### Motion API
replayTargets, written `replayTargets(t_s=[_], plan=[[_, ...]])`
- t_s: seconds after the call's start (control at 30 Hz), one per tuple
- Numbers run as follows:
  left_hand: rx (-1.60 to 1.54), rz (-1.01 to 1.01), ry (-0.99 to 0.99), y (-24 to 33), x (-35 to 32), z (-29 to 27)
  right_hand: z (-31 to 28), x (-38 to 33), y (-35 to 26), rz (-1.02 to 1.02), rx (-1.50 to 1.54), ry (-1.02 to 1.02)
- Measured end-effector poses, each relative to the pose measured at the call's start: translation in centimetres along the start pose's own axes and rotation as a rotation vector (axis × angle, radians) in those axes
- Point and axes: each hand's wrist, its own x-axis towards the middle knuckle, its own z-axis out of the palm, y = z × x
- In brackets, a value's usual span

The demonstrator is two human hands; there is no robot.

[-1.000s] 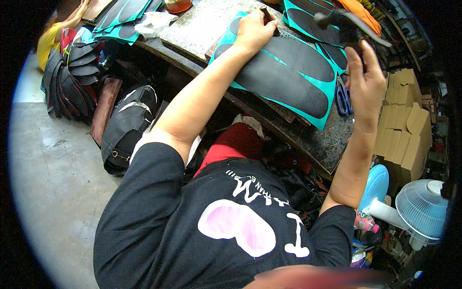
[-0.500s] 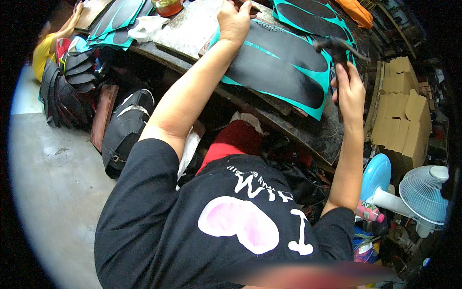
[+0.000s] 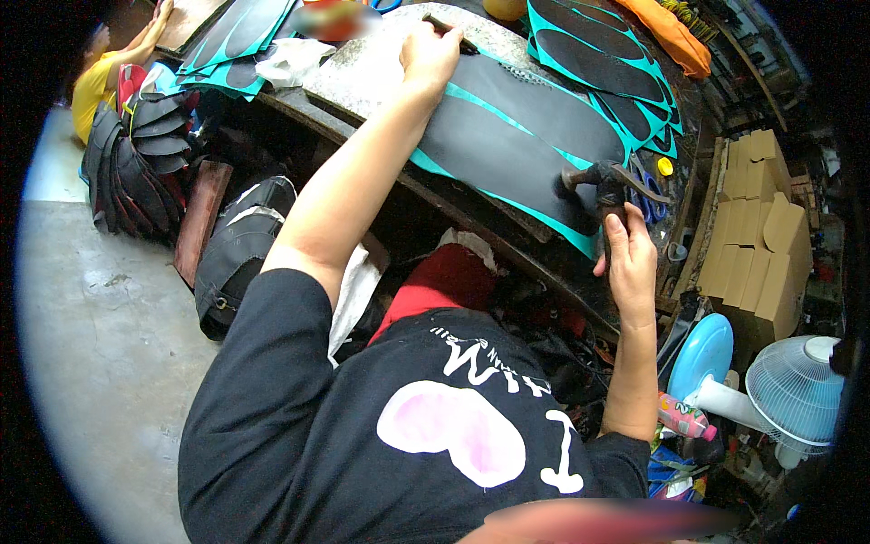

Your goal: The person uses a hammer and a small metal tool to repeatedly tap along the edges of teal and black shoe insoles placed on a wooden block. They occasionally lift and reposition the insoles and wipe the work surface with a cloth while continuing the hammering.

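A teal sheet with long black rounded shapes lies on the workbench in front of me. My right hand is closed round the dark handle of a hammer. Its head is over the sheet's near right corner; whether it touches cannot be told. At the sheet's far left end, my left hand is closed on a short dark bar-like piece. The hand hides part of that piece, so its kind is unclear.
More teal-and-black sheets lie at the back right, others at the back left beside a white plastic bag. Blue-handled scissors lie right of the hammer. Cartons and a fan stand at the right.
My right hand has brought the hammer down and nearer, toward the sheet's near right corner. The scissors have come into view. My left hand keeps its grip on the dark piece.
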Motion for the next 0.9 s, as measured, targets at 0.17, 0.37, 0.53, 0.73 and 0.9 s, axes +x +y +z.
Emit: replayTargets(t_s=[0.17, 0.37, 0.53, 0.73, 0.9], plan=[[-0.434, 0.158, 0.110, -0.3, -1.9, -0.6, -0.9, 0.1, 0.0, 0.068, -0.015, 0.044], [-0.169, 0.158, 0.170, -0.3, 4.8, 2.2, -0.3, 1.2, -1.6, -0.043, 0.039, 0.009], [-0.138, 0.387, 0.082, 3.8, 3.8, -0.3, 0.9, 1.9, -2.5, -0.066, 0.028, -0.005], [-0.347, 0.004, -0.537, 4.1, -5.7, -4.1, 0.1, 2.7, -2.8, -0.126, 0.004, 0.021], [-0.459, 0.021, -0.440, 1.9, -7.1, -3.5, 1.0, 3.6, -3.5, -0.281, -0.035, 0.080]])
